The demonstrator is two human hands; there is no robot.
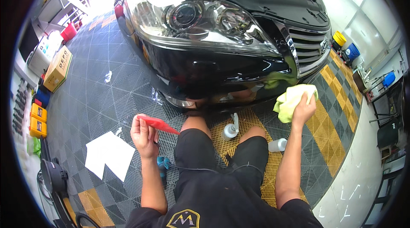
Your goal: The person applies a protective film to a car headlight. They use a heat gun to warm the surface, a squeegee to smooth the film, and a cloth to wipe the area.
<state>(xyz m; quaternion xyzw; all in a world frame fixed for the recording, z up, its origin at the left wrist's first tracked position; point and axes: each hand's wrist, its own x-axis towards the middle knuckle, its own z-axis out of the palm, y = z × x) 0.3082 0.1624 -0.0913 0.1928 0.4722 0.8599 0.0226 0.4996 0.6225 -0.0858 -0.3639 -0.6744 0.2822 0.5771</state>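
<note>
Low in front of me is the front corner of a black car, with its clear headlight and glossy bumper. My left hand is raised left of my knees, its fingers pinching one end of a flat red squeegee-like blade. On the right, my right hand grips a bunched yellow-green microfiber cloth near the bumper below the grille. The cloth's reflection shows in the black paint; whether it touches the bumper I cannot tell.
Between my legs stands a spray bottle; another bottle lies by my right knee. A white sheet and a blue object are on the tiled floor at left. Beyond are a cardboard box, yellow cases and buckets.
</note>
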